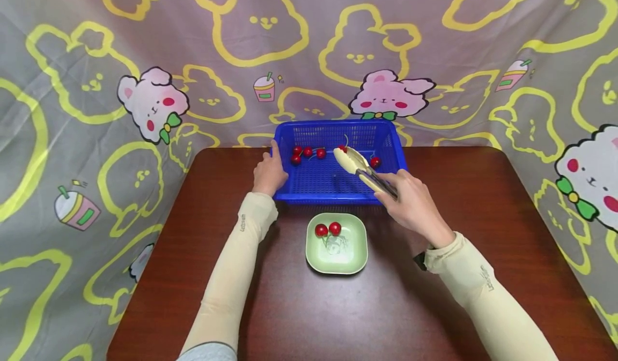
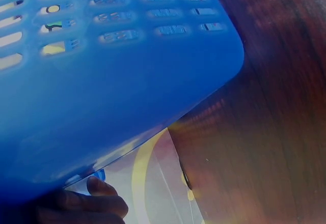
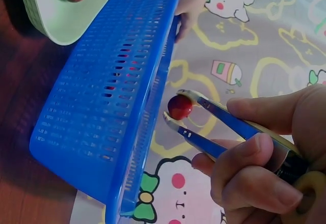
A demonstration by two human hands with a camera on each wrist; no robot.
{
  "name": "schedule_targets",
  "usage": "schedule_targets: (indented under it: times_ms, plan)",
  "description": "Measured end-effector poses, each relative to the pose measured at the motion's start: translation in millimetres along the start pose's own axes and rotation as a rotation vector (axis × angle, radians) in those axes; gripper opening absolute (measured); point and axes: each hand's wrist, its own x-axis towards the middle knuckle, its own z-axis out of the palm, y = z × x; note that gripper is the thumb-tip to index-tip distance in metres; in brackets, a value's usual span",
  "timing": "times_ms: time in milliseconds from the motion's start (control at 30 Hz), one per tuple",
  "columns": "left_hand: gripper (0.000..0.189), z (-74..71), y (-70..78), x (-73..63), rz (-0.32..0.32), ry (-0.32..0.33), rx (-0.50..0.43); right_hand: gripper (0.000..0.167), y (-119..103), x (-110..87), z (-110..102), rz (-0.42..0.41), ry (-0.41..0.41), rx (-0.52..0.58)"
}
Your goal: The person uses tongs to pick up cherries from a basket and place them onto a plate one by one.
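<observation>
My left hand [image 1: 270,172] holds the left rim of a blue plastic basket [image 1: 333,197]; its fingers [image 2: 102,203] show past the rim in the left wrist view. In my right hand [image 1: 410,203] is a pair of tongs [image 1: 369,177] with cream tips. Between those tips a red cherry [image 3: 180,107] is pinched, its stem sticking up, above the basket's inside. Several cherries [image 1: 307,152] lie at the left in the basket, and one cherry [image 1: 375,161] lies at the right, partly behind the tongs.
A pale green square bowl [image 1: 354,262] stands in front of the basket, with two cherries [image 1: 328,229] in it. Both stand on a dark brown wooden table [image 1: 207,189]. A patterned cloth [image 1: 309,44] hangs behind and along both sides.
</observation>
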Motion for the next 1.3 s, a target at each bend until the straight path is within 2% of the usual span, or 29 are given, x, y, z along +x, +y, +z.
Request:
schedule_targets:
  times_ms: [233,500,700,1033,1300]
  plan:
    - [0.097,0.9,-0.1,-0.4,0.002,0.008,0.004,0.044,-3.2,-18.2,-7.1,-0.01,-0.003,0.009]
    - [0.096,2.3,-0.7,-0.1,0.006,0.028,-0.004,0.046,-7.2,-39.0,-15.2,-0.062,0.018,-0.002]
    - [0.097,1.9,0.1,0.4,0.001,0.014,-0.001,0.047,-8.9,-55.5,-20.0,-0.071,0.01,-0.007]
    - [0.096,2.6,1.5,-1.6,0.006,0.008,-0.002,0.048,-5.5,-88.3,-22.4,-0.123,0.044,-0.034]
    - [0.096,-0.8,1.8,-3.2,0.004,0.017,0.007,0.051,-4.7,-106.2,-20.7,-0.178,0.034,-0.025]
